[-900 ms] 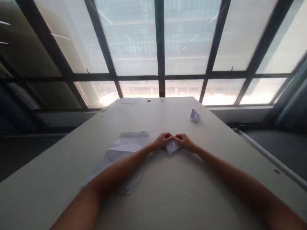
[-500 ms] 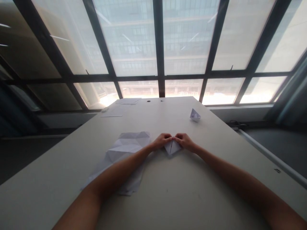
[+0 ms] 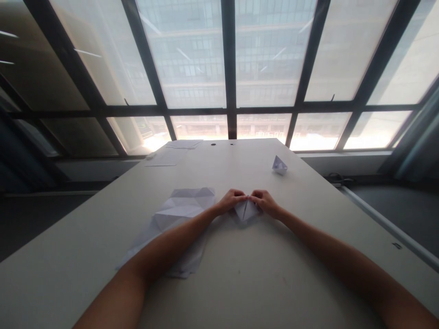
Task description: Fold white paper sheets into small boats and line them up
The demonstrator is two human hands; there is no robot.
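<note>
Folded paper (image 3: 251,211) sits midway between left hand (image 3: 233,200) and right hand (image 3: 265,201) over the table (image 3: 247,274), each grip pinched closed on its far edge, its slit (image 3: 245,210) seemingly running toward the near side

Both hands (image 3: 233,200) (image 3: 264,201) hide the folded paper (image 3: 244,212) (partly).

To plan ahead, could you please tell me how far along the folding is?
The folded paper shape set aside looks done. In hand is a second folded piece, pinched by left hand and right hand. Finishing it probably remains; whether the creased paper, lying spread out, counts is unclear.
</note>
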